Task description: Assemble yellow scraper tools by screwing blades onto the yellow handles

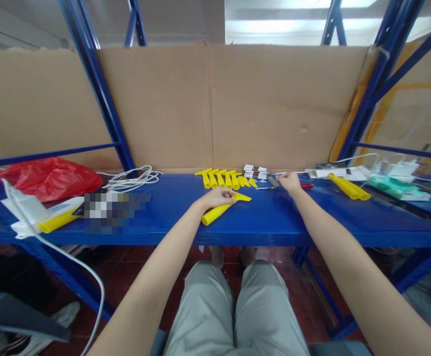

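My left hand (218, 197) is closed around a yellow T-shaped plastic piece (215, 214), with its round tube end towards me and its flat crosspiece at the upper right. Behind it stand several similar yellow T-shaped pieces (220, 179) in a row, with small yellow wedge-like pieces (246, 181) beside them. My right hand (289, 182) rests at the back of the shelf, fingers curled together. Whatever they may grip is too small to make out. A flat greyish piece (273, 182) lies just left of those fingers, and a red-handled tool (307, 186) lies right of the wrist.
Stacked small white-and-black parts (255, 171) sit against the cardboard wall (163, 109). Two yellow tubes (349, 187) and a green-white packet (399, 188) lie right on the blue shelf (178, 198). At left are a red bag (52, 177) and a white cable (136, 179).
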Demonstrator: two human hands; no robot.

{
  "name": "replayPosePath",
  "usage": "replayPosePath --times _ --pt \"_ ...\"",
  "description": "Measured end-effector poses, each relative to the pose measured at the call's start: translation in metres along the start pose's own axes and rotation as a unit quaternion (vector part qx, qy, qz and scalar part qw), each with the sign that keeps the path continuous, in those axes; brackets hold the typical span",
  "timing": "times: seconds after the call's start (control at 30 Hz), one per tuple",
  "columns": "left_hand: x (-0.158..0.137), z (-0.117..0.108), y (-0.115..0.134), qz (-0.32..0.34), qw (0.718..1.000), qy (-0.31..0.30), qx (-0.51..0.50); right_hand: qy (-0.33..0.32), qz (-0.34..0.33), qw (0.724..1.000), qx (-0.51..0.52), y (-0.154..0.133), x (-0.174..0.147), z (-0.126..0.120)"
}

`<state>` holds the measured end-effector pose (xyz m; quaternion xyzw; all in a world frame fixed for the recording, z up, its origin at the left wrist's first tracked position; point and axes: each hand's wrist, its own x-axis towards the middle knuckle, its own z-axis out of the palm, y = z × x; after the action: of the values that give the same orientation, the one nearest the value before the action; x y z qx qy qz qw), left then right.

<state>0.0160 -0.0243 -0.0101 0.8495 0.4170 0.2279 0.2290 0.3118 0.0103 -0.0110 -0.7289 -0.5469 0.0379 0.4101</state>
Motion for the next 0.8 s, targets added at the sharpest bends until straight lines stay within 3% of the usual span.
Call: replayPosePath --times 0.13,0.27,0.47,0.6,0.8 --pt "-0.001 -0.001 -0.001 -0.012 1.0 -0.004 -0.006 0.011 0.004 0.991 0.133 -0.007 -0.004 0.002" --pt "-0.001 -0.001 -0.001 -0.011 1.0 0.0 -0.005 -0.022 -0.022 0.968 0.247 -0.023 -0.014 0.004" --pt "0.001 0.002 -0.005 -0.009 1.0 0.013 -0.018 -0.146 -0.021 0.923 0.355 -0.039 -0.031 0.005" --pt "0.004 0.004 -0.01 0.0 0.999 0.038 -0.027 -0.229 -0.04 0.89 0.393 -0.041 -0.039 0.005" --pt "0.004 0.004 -0.007 0.004 0.997 0.053 -0.053 -0.25 -0.046 0.872 0.418 -0.04 -0.038 0.004"
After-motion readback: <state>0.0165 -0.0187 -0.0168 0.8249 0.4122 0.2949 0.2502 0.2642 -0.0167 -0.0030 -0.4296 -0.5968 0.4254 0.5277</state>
